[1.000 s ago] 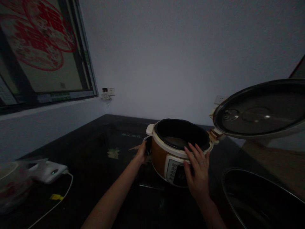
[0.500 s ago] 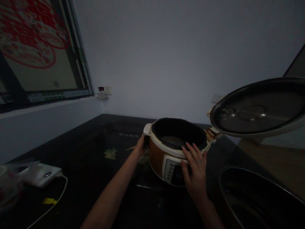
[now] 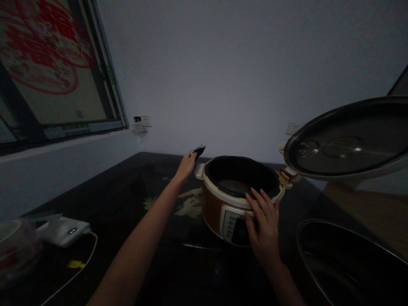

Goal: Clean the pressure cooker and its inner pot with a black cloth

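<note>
Wrapped container (image 3: 19, 250), at the left edge of the black desk (image 3: 111, 204); details blurred. White device (image 3: 65, 231), just beside it, with white cable (image 3: 96, 242). Left hand (image 3: 187, 165): closed around a small dark object (image 3: 199, 151) with a pale edge, kind unclear; presumably light and stiff, best held by its near end. Arm reached well forward, hand raised beside the cooker's left handle; whether it touches the handle cannot be told. Cooker (image 3: 212, 206), brown and cream, mid-desk, upright: likely heavy and rigid, its smooth shell rather slippery; sound holds would be the side handle or the thick rim. Right hand (image 3: 265, 225): fingers extended and loosely spread over the front rim, thumb at the control panel, forearm rising from below. Lid (image 3: 344, 142), swung open to the right on its hinge; poor as a lifting point. Dark vessel (image 3: 304, 227), lower right, partly out of view, probably stiff.
</note>
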A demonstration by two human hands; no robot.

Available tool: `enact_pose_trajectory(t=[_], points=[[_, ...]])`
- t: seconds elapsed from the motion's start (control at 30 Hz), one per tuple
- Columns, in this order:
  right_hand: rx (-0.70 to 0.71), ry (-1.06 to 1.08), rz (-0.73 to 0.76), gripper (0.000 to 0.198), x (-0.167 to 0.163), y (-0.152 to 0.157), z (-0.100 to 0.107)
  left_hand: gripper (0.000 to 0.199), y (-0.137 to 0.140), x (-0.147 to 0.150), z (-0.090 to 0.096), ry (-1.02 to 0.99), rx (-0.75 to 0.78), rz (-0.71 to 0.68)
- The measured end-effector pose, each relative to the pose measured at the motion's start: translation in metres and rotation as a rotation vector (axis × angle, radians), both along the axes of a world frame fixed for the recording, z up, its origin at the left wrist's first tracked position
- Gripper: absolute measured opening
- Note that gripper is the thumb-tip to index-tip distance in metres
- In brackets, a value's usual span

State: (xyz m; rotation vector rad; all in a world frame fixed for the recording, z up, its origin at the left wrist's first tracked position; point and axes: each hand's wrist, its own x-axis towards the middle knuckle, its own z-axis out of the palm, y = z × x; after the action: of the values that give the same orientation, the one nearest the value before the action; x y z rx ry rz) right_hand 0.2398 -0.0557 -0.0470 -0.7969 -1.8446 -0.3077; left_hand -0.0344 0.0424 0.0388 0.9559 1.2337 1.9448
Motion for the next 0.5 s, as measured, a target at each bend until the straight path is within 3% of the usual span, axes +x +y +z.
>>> enact_pose_trajectory(t=[0.17, 0.23, 0.3, 0.5], points=[[-0.004, -0.007, -0.004, 0.049, 0.000, 0.001, -0.001, 0.017, -0.063, 0.026, 0.006, 0.272, 0.014, -0.082], [-0.001, -0.006, -0.008, 0.049, 0.000, 0.000, -0.001, 0.020, -0.075, 0.032, 0.005, 0.375, 0.020, -0.106], [-0.004, -0.008, -0.011, 0.049, 0.000, 0.000, -0.001, 0.020, -0.069, 0.035, 0.009, 0.387, 0.001, -0.107], [-0.002, -0.003, -0.007, 0.048, 0.000, -0.001, 0.000, 0.023, -0.020, 0.036, 0.027, 0.352, -0.084, -0.082]])
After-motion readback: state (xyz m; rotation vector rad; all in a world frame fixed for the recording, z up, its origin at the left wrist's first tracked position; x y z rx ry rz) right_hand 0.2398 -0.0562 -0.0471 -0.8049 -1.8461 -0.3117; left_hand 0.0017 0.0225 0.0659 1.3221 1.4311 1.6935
